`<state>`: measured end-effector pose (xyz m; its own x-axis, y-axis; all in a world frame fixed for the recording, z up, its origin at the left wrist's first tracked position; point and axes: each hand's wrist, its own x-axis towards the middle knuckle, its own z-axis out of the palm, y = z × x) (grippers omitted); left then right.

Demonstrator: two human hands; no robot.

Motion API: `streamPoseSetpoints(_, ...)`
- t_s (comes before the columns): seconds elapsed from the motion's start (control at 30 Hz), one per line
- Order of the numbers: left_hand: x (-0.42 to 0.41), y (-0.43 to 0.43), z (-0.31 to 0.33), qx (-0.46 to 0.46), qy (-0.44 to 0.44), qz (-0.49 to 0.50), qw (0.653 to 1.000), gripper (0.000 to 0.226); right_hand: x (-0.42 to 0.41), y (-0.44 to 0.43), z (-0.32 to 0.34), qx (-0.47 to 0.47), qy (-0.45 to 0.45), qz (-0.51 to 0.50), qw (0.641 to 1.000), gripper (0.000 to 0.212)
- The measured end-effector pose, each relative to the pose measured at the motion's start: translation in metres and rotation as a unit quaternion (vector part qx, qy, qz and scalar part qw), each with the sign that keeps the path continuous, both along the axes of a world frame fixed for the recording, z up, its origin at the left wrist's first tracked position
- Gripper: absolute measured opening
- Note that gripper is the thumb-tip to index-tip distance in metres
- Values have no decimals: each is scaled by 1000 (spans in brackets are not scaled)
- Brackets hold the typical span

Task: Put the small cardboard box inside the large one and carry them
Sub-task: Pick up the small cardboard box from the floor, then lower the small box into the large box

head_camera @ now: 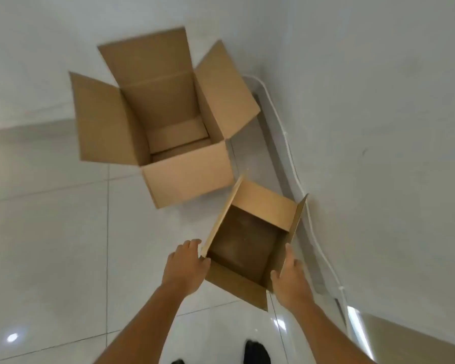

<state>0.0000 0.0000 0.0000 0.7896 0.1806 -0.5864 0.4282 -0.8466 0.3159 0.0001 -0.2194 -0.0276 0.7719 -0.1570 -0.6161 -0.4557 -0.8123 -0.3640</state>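
The small cardboard box point(250, 240) is open at the top, flaps up, and held between my two hands just above the floor. My left hand point(185, 266) grips its left wall near the corner. My right hand point(290, 281) presses against its right wall. The large cardboard box point(184, 174) stands on the floor beyond it and to the left, its flaps spread wide, with a flat piece of cardboard lying at the bottom.
White glossy floor tiles point(50, 245) stretch to the left and front. A white wall point(378, 127) runs along the right, with a white cable point(294, 174) along its base. My dark shoes point(256, 353) show at the bottom edge.
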Motion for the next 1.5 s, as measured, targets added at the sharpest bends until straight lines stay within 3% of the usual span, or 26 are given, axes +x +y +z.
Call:
streamPoseSetpoints(0.13,29,-12,-47,-20,24,33,999,59,13,-3,-46,-4,-7,-75,997,77)
streamPoseSetpoints(0.3,48,-23,-90,-34,49,36,998,65,20,-7,-83,-32,-26,-75,996,72)
streamPoseSetpoints(0.5,54,-20,-108,-7,36,10,999,38,21,-4,-100,-10,-12,-105,994,63)
streamPoseSetpoints(0.67,54,-10,-99,17,24,14,999,31,17,-12,-86,-40,-29,-120,992,60)
streamPoseSetpoints(0.9,43,-16,-43,-19,10,30,999,28,15,-27,-23,-80,-54,-87,992,65)
streamPoseSetpoints(1.23,43,-16,101,-33,-45,43,998,24,34,-30,121,-102,-84,-38,990,70)
streamPoseSetpoints(1.4,53,-4,166,-39,-75,67,994,11,63,-28,194,-121,-119,15,985,69)
streamPoseSetpoints(1.5,63,11,199,-31,-109,88,990,18,88,-18,229,-119,-138,56,982,69)
